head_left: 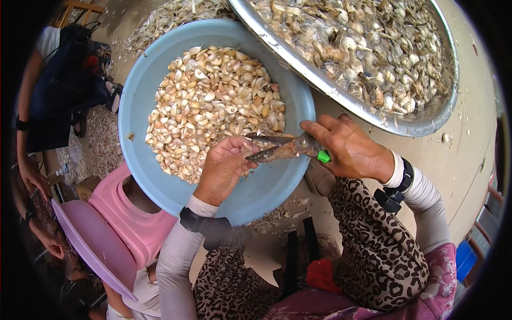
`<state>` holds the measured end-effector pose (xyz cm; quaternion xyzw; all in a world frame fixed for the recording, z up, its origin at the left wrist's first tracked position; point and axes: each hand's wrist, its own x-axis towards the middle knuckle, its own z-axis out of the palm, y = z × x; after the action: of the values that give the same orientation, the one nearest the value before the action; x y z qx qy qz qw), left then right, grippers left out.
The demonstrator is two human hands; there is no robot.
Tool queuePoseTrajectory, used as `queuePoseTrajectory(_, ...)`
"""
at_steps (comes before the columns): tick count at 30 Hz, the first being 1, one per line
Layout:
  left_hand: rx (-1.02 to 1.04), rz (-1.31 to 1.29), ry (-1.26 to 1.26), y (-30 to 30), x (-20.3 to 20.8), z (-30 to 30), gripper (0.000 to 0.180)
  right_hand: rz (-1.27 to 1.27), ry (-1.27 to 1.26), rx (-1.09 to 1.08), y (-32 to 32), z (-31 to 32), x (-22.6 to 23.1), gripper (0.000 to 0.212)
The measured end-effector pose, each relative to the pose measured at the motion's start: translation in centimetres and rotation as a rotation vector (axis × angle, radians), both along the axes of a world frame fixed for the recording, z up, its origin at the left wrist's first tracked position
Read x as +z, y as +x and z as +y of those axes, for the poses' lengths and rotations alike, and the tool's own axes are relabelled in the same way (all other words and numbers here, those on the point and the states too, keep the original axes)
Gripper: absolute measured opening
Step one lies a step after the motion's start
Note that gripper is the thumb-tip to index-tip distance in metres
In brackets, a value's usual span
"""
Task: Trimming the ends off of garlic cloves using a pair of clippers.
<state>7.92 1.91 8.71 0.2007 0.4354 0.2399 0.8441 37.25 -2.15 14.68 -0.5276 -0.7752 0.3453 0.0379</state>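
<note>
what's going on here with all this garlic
A person's right hand grips shears, blades parted, above a blue basin with peeled-looking cloves in it. The left hand is at the blade tips; whether it pinches a clove is hard to make out. Beyond, to the right, a metal basin holds a heap of garlic bulbs.
</note>
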Motion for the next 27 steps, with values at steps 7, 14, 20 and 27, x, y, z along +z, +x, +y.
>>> queuePoseTrajectory(7,-0.114,0.050,0.187,1.1,1.2,-1.1,0.029,-0.037,0.048,0.084,-0.6,0.1,-0.2,0.061)
queuePoseTrajectory(14,-0.062,-0.005,0.147,0.5,0.6,-1.5,0.031,-0.100,0.034,0.113,-0.8,0.4,0.1,0.063)
queuePoseTrajectory(20,-0.014,-0.058,0.048,0.7,0.5,-1.8,0.031,-0.078,0.060,0.128,-0.7,0.1,-0.2,0.065)
queuePoseTrajectory(27,0.041,-0.015,-0.009,1.5,1.2,-1.7,0.024,-0.042,0.056,0.102,-0.5,-0.1,-0.5,0.059)
